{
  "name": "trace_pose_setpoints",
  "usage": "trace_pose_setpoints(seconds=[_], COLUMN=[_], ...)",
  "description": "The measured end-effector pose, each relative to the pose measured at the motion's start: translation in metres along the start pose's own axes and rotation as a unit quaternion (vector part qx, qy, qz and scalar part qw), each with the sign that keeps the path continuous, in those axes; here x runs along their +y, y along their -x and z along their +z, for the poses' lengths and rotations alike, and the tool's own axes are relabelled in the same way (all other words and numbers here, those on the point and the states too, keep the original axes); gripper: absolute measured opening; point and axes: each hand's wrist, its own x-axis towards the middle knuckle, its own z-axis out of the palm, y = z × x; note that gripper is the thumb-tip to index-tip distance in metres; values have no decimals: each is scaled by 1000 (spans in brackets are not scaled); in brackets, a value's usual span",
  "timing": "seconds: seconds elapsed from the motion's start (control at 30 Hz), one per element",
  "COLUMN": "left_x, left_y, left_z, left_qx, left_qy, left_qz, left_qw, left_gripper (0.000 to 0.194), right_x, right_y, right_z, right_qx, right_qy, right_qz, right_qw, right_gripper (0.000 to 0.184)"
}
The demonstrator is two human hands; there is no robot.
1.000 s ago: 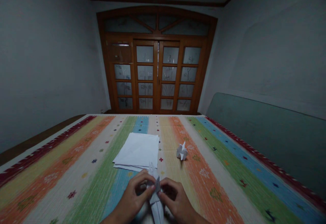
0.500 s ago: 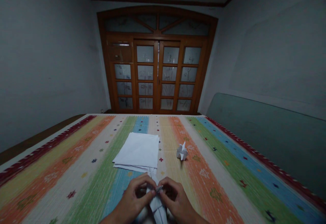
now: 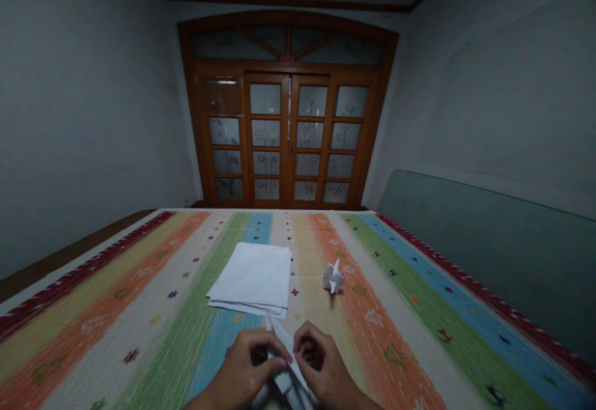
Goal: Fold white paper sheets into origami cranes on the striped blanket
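A narrow folded piece of white paper [image 3: 282, 333] lies between my two hands, its far tip pointing at the paper stack and its near end running down toward the bottom edge. My left hand [image 3: 249, 363] pinches it from the left with thumb and fingers. From the right, my right hand [image 3: 323, 363] has its thumb and curled fingers closed on the paper's other side. The fingers cover the paper's middle folds. Just beyond my hands is a stack of square white paper sheets [image 3: 254, 276]. Farther right stands a small folded paper figure [image 3: 333, 278] with pointed tips.
A striped, multicoloured tablecloth [image 3: 153, 341] covers the table. Wooden doors with glass panes [image 3: 288, 136] stand beyond the far edge. A grey-green panel [image 3: 488, 242] runs along the right side by the wall.
The folded paper has tilted, its near end swinging right and its far tip drawing back slightly toward me. A raised grey flap between my fingers has gone down out of sight. Both hands stay nearly in place.
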Motion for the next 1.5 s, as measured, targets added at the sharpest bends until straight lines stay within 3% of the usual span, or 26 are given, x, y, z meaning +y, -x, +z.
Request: trace_pose_setpoints(seconds=[0.23, 0.73, 0.93, 1.23, 1.5], left_x=[4, 8, 3, -2, 1], left_y=[-1, 2, 1, -7, -10], left_z=[3, 7, 6, 6, -1], left_qx=[39, 14, 9, 13, 105], left_qy=[12, 76, 86, 160, 104], left_qz=[-28, 19, 1, -13, 16], left_qw=[999, 997, 996, 987, 989], left_gripper=[6, 18, 19, 36, 34], right_x=[4, 9, -2, 2, 8], right_y=[0, 3, -2, -3, -3], right_z=[0, -3, -2, -7, -4], right_qx=[26, 57, 40, -34, -70], right_qy=[38, 59, 21, -55, -110], right_qz=[3, -15, 24, -11, 5], right_qw=[999, 997, 999, 998, 992], right_gripper=[32, 39, 44, 52, 53])
